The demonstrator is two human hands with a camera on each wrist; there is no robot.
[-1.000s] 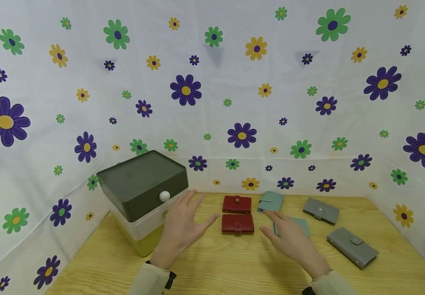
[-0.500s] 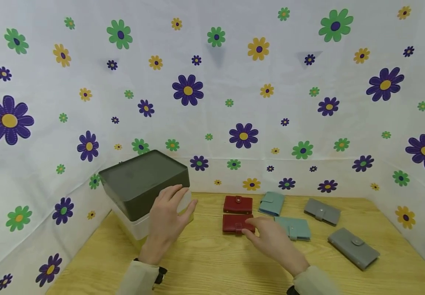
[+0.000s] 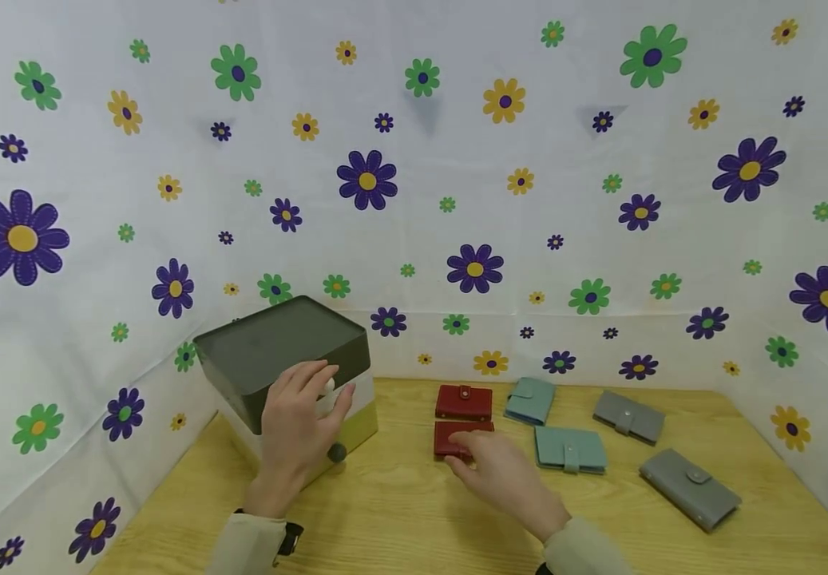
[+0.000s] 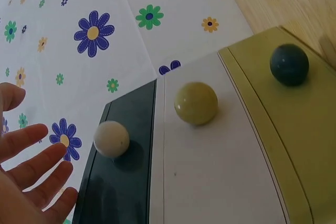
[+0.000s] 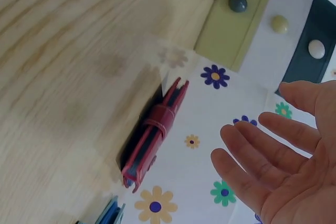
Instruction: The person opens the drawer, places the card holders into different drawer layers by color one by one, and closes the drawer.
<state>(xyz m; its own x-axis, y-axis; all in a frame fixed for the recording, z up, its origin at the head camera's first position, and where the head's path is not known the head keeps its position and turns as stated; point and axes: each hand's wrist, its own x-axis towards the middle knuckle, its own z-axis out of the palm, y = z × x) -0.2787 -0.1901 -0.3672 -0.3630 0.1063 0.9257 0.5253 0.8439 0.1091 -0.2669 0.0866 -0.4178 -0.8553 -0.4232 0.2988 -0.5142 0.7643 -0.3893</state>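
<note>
A small three-drawer box (image 3: 284,343) stands at the left, with a dark green top drawer, a white middle and an olive bottom. My left hand (image 3: 295,423) hovers before it with loosely bent fingers. In the left wrist view the fingers are apart from the white knob (image 4: 111,139) of the green drawer. My right hand (image 3: 503,479), fingers relaxed, hangs over the nearer red card holder (image 3: 448,435) and partly covers it. The right wrist view shows that palm empty, with a red card holder (image 5: 155,129) apart from it. A second red card holder (image 3: 464,403) lies just behind.
Two teal card holders (image 3: 570,450) and two grey ones (image 3: 690,489) lie on the wooden table (image 3: 399,527) at the right. A flowered white cloth (image 3: 428,239) hangs behind and at the sides. The lower drawers have an olive knob (image 4: 196,103) and a dark knob (image 4: 290,64).
Both hands have moved left. The left hand has gone across the box's front, near the top knob; the right has passed from the teal card holder to the nearer red one.
</note>
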